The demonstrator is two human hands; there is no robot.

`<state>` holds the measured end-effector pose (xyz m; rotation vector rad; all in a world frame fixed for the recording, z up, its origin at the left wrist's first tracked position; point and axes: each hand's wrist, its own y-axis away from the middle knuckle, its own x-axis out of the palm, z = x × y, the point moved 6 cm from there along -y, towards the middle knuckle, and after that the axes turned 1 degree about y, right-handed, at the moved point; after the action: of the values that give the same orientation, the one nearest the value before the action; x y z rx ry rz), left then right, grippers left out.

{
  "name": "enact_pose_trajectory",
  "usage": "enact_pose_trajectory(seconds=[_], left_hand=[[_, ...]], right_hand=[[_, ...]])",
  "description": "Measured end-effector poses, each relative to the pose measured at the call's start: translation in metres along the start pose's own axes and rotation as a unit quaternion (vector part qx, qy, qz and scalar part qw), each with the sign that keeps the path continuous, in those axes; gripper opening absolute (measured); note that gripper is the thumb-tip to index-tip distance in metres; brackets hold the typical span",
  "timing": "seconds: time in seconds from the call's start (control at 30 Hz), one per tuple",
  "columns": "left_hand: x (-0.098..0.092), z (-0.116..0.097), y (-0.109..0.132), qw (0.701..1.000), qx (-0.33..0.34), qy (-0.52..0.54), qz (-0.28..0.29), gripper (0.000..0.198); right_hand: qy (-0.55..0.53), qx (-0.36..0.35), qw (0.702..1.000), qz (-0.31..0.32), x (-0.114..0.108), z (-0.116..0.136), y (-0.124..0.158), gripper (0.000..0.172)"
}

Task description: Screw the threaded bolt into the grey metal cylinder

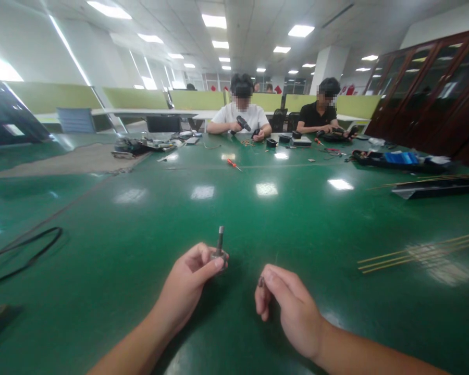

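My left hand pinches a small metal part with an upright shaft. Its wider round base sits between my thumb and fingers, partly covered by them. The shaft is dark, with a lighter tip. To the right, my right hand is closed, thumb against forefinger, on a tiny dark metal piece; most of it is hidden and its kind cannot be made out. Both hands are above the green tabletop, apart from each other.
An orange screwdriver lies farther off. Thin brass-coloured rods are at right, a black cable at left. Across the table, one person holds a power drill; another person handles a black object.
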<state>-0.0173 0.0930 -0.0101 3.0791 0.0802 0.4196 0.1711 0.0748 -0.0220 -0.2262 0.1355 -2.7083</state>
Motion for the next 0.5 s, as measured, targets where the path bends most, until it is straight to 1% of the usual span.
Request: enact_pose_trajectory(seconds=[0.07,0.13,0.23,0.4,0.43,0.5], left_hand=[[0.000,0.001,-0.001,1.000,-0.005,0.000,-0.013,0.044],[0.000,0.000,-0.003,1.000,-0.006,0.000,-0.027,0.054],[0.000,-0.002,-0.003,0.999,0.000,-0.001,-0.052,0.058],[-0.003,-0.008,0.008,0.990,-0.019,0.023,-0.138,0.047],[-0.005,-0.012,0.012,0.988,-0.020,0.019,-0.152,0.046],[-0.010,-0.024,0.024,0.987,-0.016,-0.011,-0.162,0.049]], right_hand=[[0.004,-0.006,1.000,0.006,0.001,0.000,-0.001,0.051],[0.006,-0.007,1.000,0.010,0.002,0.000,-0.001,0.052],[0.015,-0.010,1.000,0.023,0.006,0.003,0.001,0.054],[0.055,-0.025,0.997,0.049,0.012,0.010,0.007,0.057],[0.064,-0.029,0.996,0.056,0.013,0.010,0.008,0.057],[0.078,-0.033,0.994,0.072,0.016,0.009,0.009,0.056]])
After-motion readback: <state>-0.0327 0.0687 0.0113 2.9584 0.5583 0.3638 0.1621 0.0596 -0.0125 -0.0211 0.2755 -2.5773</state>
